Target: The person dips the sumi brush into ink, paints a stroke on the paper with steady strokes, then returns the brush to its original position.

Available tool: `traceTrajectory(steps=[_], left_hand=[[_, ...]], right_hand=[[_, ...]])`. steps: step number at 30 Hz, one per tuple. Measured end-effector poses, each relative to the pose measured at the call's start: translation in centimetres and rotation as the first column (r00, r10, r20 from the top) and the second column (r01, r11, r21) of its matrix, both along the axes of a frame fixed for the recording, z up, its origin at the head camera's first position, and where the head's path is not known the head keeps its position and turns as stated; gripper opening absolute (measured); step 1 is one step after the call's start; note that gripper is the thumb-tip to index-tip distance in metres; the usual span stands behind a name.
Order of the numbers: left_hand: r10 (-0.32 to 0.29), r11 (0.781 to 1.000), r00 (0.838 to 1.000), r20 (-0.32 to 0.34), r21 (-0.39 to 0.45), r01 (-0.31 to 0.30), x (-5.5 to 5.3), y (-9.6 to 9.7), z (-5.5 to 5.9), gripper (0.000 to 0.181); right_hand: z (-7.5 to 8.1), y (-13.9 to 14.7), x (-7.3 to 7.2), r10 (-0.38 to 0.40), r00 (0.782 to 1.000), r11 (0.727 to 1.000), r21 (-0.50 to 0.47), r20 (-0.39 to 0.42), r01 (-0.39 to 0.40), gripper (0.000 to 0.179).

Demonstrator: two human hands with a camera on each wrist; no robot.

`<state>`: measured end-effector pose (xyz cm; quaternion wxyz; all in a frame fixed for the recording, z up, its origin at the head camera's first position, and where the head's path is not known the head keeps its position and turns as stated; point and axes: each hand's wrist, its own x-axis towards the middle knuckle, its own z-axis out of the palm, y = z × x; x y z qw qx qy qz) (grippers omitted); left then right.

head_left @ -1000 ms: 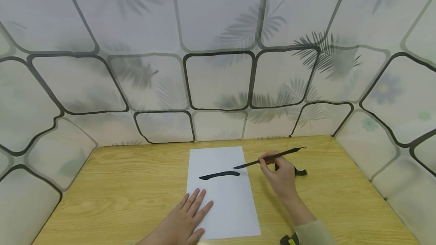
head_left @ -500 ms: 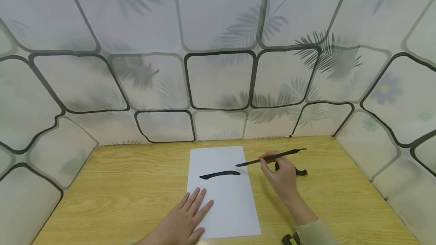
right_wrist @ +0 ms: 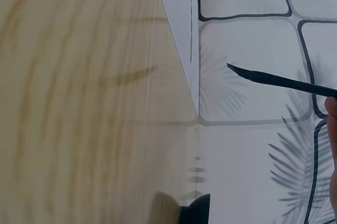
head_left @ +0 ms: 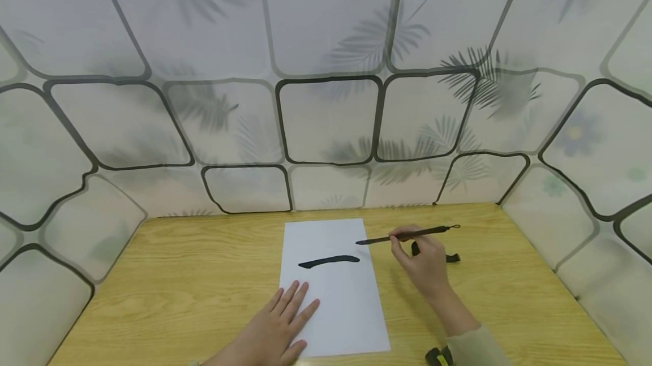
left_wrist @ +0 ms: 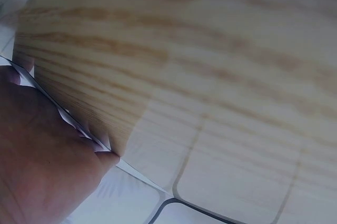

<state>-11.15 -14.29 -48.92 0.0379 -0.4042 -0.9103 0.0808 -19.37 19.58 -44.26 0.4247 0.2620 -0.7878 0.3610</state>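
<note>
One black stroke (head_left: 329, 261) crossed the upper half of the paper (head_left: 338, 315), which lay on the table (head_left: 204, 275). With straight, spread fingers, the left hand (head_left: 275, 326) rested on the paper's lower left edge. The right hand (head_left: 424, 264) pinched the brush (head_left: 429, 232) nearly level, its tip raised above the paper near the right edge, beyond the stroke. Partly hidden behind that hand, a black object (head_left: 453, 258) sat on the table. A patterned wall (head_left: 328, 123) stood behind.

A pale, leaf-printed backdrop (head_left: 328, 120) with dark outlines rises behind the wood-grained table (head_left: 178, 275).
</note>
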Motion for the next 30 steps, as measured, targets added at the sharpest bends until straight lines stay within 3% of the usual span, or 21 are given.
traceTrajectory(steps=[5,9,13,16,19,25,30], left_hand=[[0.000,1.000,1.000,0.011,0.001,0.000,0.1,0.1,0.3,0.065],[-0.013,1.000,1.000,-0.023,0.005,0.013,0.1,0.1,0.2,0.065],[-0.023,1.000,0.998,-0.050,0.005,0.023,0.1,0.0,0.1,0.065],[-0.016,1.000,1.000,-0.026,0.002,0.016,0.0,0.0,0.1,0.065],[-0.011,1.000,1.000,-0.014,-0.001,0.011,0.0,0.0,0.0,0.065],[-0.033,0.999,0.997,-0.072,0.008,0.034,-0.1,-0.1,-0.2,0.064],[-0.009,1.000,1.000,0.011,0.004,0.009,-0.1,0.0,0.0,0.065]], right_hand=[[0.3,0.2,0.0,0.018,1.000,1.000,0.017,0.004,-0.018,0.006],[0.5,0.3,0.1,0.033,0.999,0.999,0.030,-0.010,-0.033,0.007],[0.7,0.4,-0.1,0.056,0.996,0.998,0.037,-0.066,-0.054,0.023],[0.9,0.4,-0.2,0.065,0.989,0.997,0.049,-0.130,-0.059,0.032],[1.1,0.4,-0.2,0.072,0.981,0.996,0.066,-0.181,-0.060,0.032],[1.2,0.6,-0.3,0.083,0.972,0.993,0.099,-0.220,-0.062,0.032],[1.4,0.7,-0.3,0.103,0.960,0.990,0.118,-0.260,-0.074,0.031]])
